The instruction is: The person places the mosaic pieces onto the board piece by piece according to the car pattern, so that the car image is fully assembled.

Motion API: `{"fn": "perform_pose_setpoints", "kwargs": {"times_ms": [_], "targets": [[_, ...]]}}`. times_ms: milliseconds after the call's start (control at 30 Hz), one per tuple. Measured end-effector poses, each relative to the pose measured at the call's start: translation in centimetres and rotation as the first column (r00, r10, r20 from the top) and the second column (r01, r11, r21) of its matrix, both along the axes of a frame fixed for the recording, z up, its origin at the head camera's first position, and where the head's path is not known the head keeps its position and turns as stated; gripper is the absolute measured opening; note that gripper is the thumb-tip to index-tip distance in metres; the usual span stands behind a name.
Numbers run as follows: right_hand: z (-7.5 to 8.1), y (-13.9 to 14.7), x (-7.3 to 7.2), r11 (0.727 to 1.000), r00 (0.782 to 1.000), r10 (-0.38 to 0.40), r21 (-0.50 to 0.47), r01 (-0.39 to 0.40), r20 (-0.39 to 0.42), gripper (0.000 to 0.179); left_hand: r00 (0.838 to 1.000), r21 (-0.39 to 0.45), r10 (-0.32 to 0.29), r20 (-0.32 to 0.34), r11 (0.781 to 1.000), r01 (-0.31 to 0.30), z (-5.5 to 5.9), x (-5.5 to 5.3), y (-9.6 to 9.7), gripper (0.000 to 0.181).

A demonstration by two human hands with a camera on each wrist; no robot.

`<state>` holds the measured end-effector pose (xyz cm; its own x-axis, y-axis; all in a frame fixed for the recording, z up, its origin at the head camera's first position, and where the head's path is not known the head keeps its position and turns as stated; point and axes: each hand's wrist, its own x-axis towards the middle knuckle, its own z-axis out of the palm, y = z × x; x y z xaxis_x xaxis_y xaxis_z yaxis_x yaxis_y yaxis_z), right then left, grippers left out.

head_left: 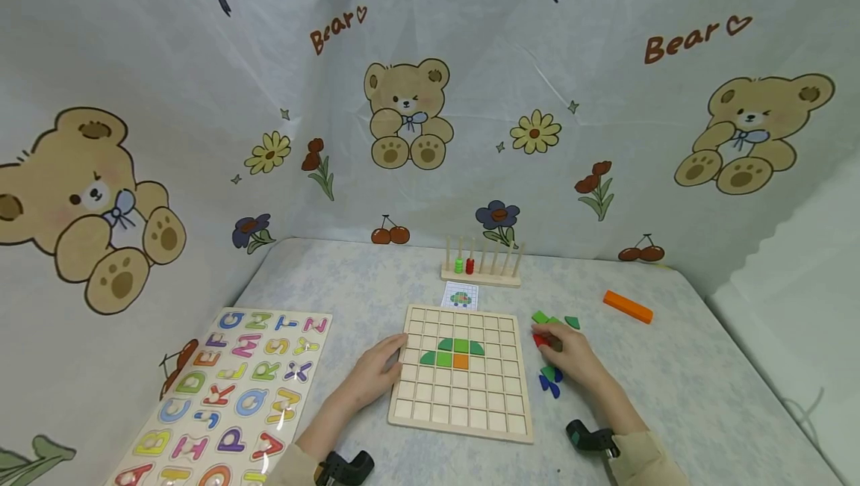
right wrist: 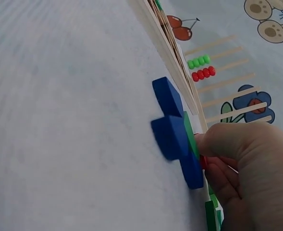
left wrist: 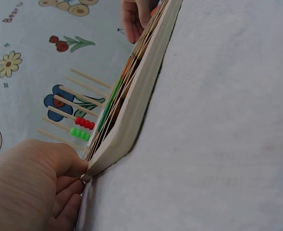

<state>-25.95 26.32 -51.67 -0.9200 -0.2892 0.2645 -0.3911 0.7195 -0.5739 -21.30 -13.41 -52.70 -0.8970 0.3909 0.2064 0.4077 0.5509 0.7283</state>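
Note:
A wooden grid board [head_left: 463, 415] lies on the table, bearing several green pieces [head_left: 444, 359] and an orange square [head_left: 460, 360]. My left hand [head_left: 372, 372] holds the board by its left edge; in the left wrist view its thumb and fingers meet at the board's corner. Right of the board, my right hand [head_left: 571, 351] pinches a red piece [head_left: 540, 340], mostly hidden by the fingers in the right wrist view. Around that hand lie loose green pieces [head_left: 572, 322] and several blue pieces [head_left: 554, 389]. A small pattern card [head_left: 460, 296] lies behind the board.
At the left is an alphabet board [head_left: 225, 374] with coloured letters. A wooden peg stand [head_left: 480, 277] with green and red beads stands at the back. An orange bar [head_left: 628, 307] lies at the right. Behind the table hangs a bear-print cloth [head_left: 470, 195].

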Motion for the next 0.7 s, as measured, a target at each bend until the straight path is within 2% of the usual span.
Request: {"fn": "perform_pose_setpoints", "kwargs": {"times_ms": [233,367,500,700], "targets": [[-0.2,-0.2,0.1,1.000,1.000,-0.021,-0.007,0.020,-0.021,0.036,1.000,0.000,0.007,-0.002,1.000,-0.007,-0.1,0.0,0.1,0.051],[0.0,-0.2,0.2,0.998,0.998,-0.059,-0.007,0.058,-0.021,0.035,1.000,0.007,0.008,-0.003,1.000,-0.008,0.0,0.0,0.2,0.051],[0.8,-0.3,0.3,0.996,0.996,-0.088,-0.014,0.088,-0.020,0.033,1.000,0.011,0.009,-0.001,1.000,-0.008,0.1,0.0,0.2,0.051],[2.7,-0.9,0.8,0.997,0.994,-0.067,-0.030,0.065,-0.083,0.033,1.000,0.006,0.012,-0.009,1.000,-0.012,0.1,0.1,0.2,0.051]]}}
